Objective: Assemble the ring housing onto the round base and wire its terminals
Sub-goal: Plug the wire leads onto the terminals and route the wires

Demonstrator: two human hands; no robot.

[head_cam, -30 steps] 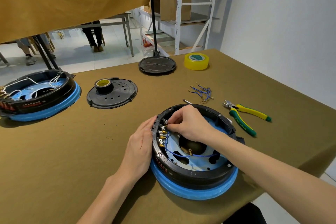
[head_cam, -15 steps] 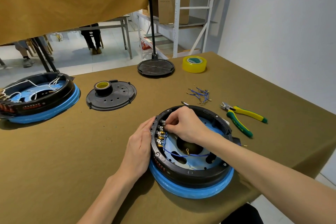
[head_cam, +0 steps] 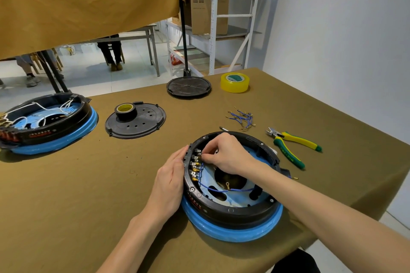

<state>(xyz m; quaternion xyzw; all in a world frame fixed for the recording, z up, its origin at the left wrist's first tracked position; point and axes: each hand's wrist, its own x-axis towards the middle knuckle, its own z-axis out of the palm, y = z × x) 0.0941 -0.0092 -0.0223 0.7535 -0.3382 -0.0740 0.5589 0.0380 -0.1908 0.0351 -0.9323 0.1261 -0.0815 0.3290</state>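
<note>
The black ring housing point(head_cam: 230, 211) sits on the blue round base point(head_cam: 233, 230) near the table's front edge. A row of metal terminals point(head_cam: 195, 166) with gold connectors runs along its inner left wall. A blue wire point(head_cam: 221, 189) loops across the blue floor inside. My left hand point(head_cam: 169, 182) rests flat against the housing's outer left side. My right hand point(head_cam: 228, 154) reaches inside the ring and pinches a connector at the upper terminals; its fingertips hide the connector.
Loose blue wires point(head_cam: 241, 118) and green-yellow cutters point(head_cam: 292, 146) lie right of the housing. A black lid point(head_cam: 142, 126) carries a black tape roll point(head_cam: 125, 111). A second housing on a blue base point(head_cam: 46, 122) sits far left. Yellow tape point(head_cam: 235, 82) and a stand base point(head_cam: 188, 87) are behind.
My right hand's fingers have shifted slightly along the upper terminals. The view has tilted a little; the left hand and the housing stay put.
</note>
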